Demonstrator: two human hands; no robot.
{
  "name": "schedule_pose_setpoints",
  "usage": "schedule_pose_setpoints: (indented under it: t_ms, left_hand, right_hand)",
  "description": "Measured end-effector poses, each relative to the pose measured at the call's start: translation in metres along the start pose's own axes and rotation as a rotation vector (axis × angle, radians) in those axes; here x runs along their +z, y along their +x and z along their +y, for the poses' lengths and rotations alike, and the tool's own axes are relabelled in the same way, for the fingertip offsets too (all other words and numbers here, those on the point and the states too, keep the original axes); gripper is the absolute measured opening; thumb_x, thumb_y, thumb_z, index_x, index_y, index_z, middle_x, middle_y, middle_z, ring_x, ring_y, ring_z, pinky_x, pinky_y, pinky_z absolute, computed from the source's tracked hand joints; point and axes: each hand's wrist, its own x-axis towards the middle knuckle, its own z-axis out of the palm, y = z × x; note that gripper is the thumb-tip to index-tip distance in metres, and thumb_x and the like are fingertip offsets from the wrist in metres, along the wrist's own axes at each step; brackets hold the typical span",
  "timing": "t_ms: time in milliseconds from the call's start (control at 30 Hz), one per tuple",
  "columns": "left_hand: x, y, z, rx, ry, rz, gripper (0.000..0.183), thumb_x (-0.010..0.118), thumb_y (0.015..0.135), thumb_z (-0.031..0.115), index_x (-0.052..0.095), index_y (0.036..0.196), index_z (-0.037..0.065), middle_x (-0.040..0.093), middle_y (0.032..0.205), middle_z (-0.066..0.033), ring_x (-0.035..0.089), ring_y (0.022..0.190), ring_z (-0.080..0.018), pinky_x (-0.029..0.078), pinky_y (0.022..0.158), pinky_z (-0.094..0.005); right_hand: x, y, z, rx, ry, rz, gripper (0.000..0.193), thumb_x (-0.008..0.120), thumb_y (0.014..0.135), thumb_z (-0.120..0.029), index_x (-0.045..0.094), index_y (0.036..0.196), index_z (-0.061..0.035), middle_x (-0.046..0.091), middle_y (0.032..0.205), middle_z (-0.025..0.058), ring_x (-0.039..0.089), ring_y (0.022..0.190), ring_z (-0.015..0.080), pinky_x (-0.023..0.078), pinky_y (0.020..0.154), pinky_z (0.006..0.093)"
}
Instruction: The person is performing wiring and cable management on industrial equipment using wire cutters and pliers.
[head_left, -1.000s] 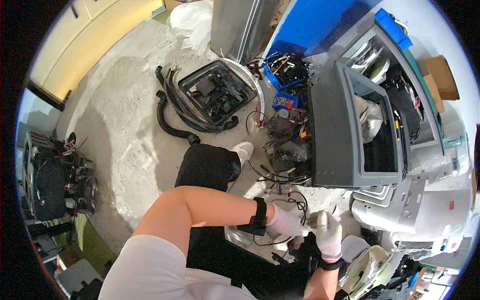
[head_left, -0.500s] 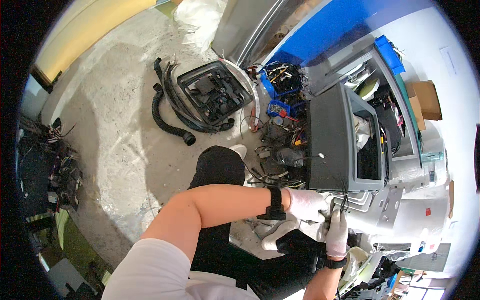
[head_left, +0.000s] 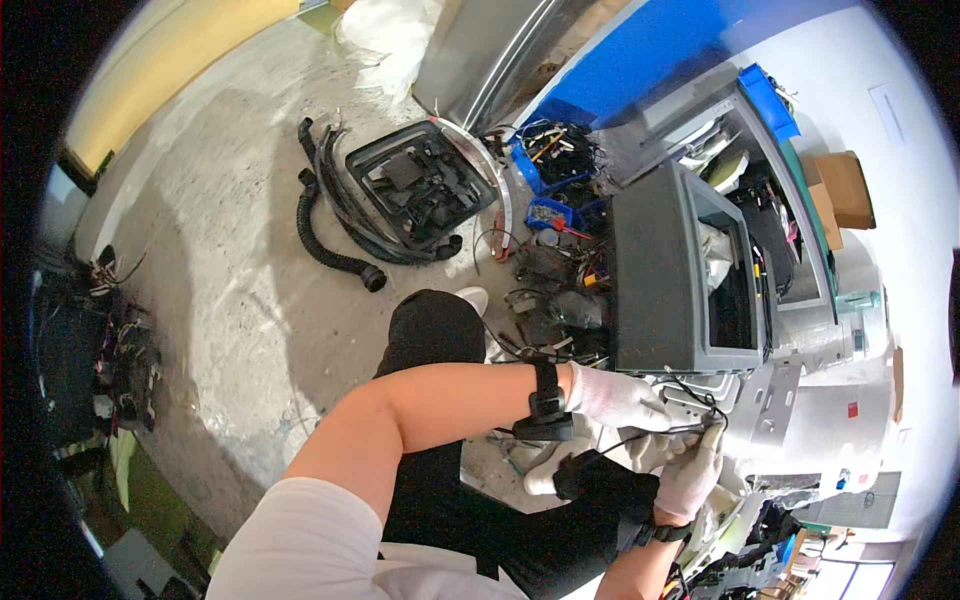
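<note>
My left hand (head_left: 615, 398), in a white work glove, reaches in from the left beside the grey cabinet's lower edge, its fingers bent together at a thin black cable (head_left: 688, 429). My right hand (head_left: 692, 474), gloved too, is closed on the same cable a little to the right, its fingertips pinching a bent part. A loop of the cable sticks up beyond the hands and another length trails down left over my dark trouser leg. The exact grip of the left fingertips is partly hidden. Pale panels (head_left: 768, 400) stand just beyond the hands.
The grey cabinet (head_left: 655, 275) stands beyond my hands. Small blue bins (head_left: 548, 213) and tangled wires (head_left: 545, 270) lie left of it. On the floor are a black tray of parts (head_left: 375, 165) and a ribbed black hose (head_left: 318, 240). Cardboard boxes (head_left: 840, 190) stand far right.
My right hand has moved slightly right and its fingers have shifted along the cable. The cable now shows as a longer loop and a trailing length. The view has shifted slightly.
</note>
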Motion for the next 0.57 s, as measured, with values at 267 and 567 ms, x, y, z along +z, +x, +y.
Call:
schedule_pose_setpoints:
  t_ms: [267, 567]
  left_hand:
    - [-0.042, -0.032, 0.086, 0.082, 0.179, 0.108, 0.026, 0.042, 0.093, 0.022, 0.057, 0.085, 0.003, 0.053, 0.063, -0.0037, 0.052, 0.061, -0.0163, 0.043, 0.062, -0.0297]
    - [-0.189, -0.063, 0.163, 0.09, 1.242, 0.607, 0.034, 0.042, 0.094, 0.033, 0.059, 0.099, 0.005, 0.062, 0.086, -0.0104, 0.057, 0.081, -0.023, 0.044, 0.077, -0.0306]
  right_hand:
    - [-0.05, 0.011, -0.029, 0.092, -0.649, -0.013, 0.034, 0.046, 0.094, -0.028, 0.059, 0.092, 0.0031, 0.058, 0.067, 0.007, 0.056, 0.059, 0.0124, 0.045, 0.055, 0.0247]
    - [-0.151, 0.0, 0.036, -0.536, -1.397, 0.102, 0.014, 0.054, 0.085, -0.009, 0.059, 0.096, -0.0013, 0.061, 0.097, 0.019, 0.057, 0.091, 0.0292, 0.043, 0.082, 0.0415]
